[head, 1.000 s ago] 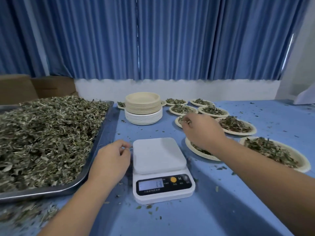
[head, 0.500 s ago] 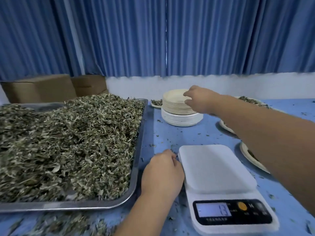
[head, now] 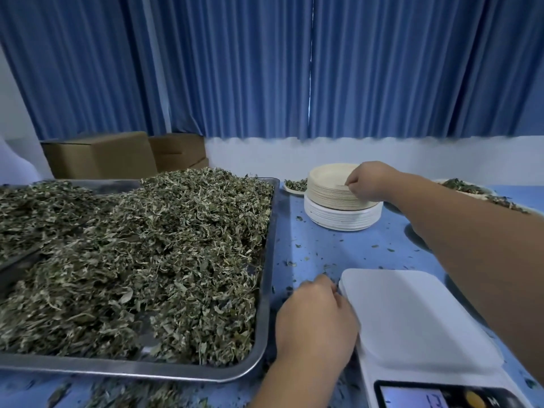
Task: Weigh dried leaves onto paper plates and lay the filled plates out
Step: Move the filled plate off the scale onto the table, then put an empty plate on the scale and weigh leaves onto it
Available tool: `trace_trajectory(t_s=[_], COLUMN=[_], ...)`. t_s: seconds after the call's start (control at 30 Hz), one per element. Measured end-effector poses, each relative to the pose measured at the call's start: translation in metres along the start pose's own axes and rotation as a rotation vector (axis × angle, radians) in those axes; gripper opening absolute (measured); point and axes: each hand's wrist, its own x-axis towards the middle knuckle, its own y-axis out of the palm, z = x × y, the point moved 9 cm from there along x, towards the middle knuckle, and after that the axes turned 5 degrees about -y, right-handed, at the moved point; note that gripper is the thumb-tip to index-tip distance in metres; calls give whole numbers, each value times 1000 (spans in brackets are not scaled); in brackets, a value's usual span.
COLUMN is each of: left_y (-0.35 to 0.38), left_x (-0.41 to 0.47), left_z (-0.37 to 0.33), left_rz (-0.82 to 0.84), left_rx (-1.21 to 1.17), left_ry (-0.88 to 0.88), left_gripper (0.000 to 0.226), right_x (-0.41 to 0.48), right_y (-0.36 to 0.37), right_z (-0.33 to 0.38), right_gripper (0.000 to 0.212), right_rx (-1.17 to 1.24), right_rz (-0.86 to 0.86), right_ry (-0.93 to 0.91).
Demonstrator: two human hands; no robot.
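My right hand (head: 368, 181) pinches the top tan round paper plate (head: 326, 175) at one o'clock; leaf-filled plates (head: 293, 192) already lie beyond it, and the white digital scale (head: 412, 319) at five is bare.

1. Left hand (head: 316, 322): low and close to the body, back turned up, fingers curled under. The fingertips are hidden, so whether they hold anything cannot be told.
2. Left forearm (head: 294, 384): bare, rising from the bottom edge.
3. Right hand (head: 368, 181): stretched far forward, knuckles up, curled fingers and thumb pinching the rim of the top paper plate (head: 326, 175).
4. Right forearm (head: 471, 245): bare, extended from the right edge.
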Motion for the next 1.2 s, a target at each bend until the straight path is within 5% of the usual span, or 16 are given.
trace_trajectory(t_s=[0.4,0.63,1.0,1.2], left_y=[0,-3,-19,-81], left_x=[0,-1,-14,-41], left_z=[0,1,-7,-8], left_rz=[14,0,-124,-477], left_rx=[-49,-64,-136,-49], left_ry=[31,17,94,127], left_gripper=[24,24,30,25], right_x=[-19,-125,-276,-282], right_y=[-19,-44,-24,-15], right_z=[4,25,21,14], right_gripper=[24,20,22,23], right_rx=[-87,118,211,241], right_rz=[-254,-473,-328,-217], right_ry=[-43,-284,-404,-398])
